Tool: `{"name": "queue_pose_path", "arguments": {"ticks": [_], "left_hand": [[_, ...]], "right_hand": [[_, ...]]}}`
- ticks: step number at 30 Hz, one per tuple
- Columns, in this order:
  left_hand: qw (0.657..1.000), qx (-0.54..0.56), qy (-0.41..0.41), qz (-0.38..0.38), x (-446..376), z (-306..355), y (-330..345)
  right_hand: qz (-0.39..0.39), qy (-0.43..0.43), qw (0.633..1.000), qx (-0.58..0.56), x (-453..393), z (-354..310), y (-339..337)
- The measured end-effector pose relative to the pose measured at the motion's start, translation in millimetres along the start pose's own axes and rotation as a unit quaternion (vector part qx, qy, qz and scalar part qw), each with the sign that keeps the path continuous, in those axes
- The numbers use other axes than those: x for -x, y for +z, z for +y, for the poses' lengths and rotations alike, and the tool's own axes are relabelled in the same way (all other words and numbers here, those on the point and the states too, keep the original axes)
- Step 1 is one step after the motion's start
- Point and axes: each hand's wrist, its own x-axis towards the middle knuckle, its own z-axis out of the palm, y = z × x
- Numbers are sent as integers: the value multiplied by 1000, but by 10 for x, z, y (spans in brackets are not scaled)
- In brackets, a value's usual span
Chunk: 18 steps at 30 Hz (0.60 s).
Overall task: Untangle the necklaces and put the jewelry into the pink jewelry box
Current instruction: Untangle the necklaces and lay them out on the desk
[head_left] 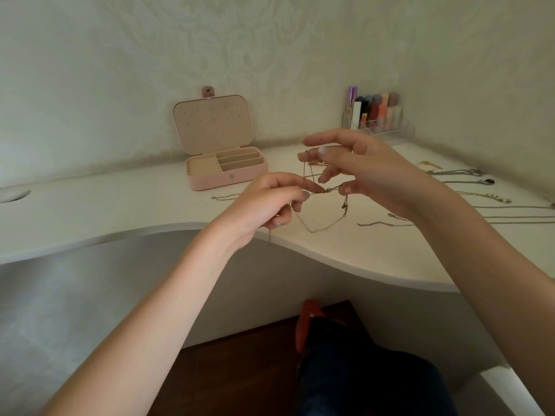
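I hold a thin gold chain necklace [326, 190] in the air above the white desk [120, 205]. My left hand [270, 202] pinches one end of it, fingers curled. My right hand [360, 169] pinches the other side near the clasp, its upper fingers spread and blurred. Loops of chain hang between and below the hands. The pink jewelry box [225, 175] stands open at the back left of my hands, lid up, compartments showing nothing inside. Several other necklaces [468, 193] lie spread on the desk to the right.
A clear organizer with cosmetics [378, 115] stands against the wall at the back right. Another chain [225, 197] lies in front of the box. The desk's curved front edge runs below my hands. My knee and a red object [306, 322] show underneath.
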Motion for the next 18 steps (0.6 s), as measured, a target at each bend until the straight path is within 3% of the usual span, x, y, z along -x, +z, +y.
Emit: {"name": "queue_pose_path", "arguments": {"ticks": [18], "left_hand": [[999,19,-1,27,-34,-13,65]], "right_hand": [[5,13,1000,-3,-31,108,26]]}}
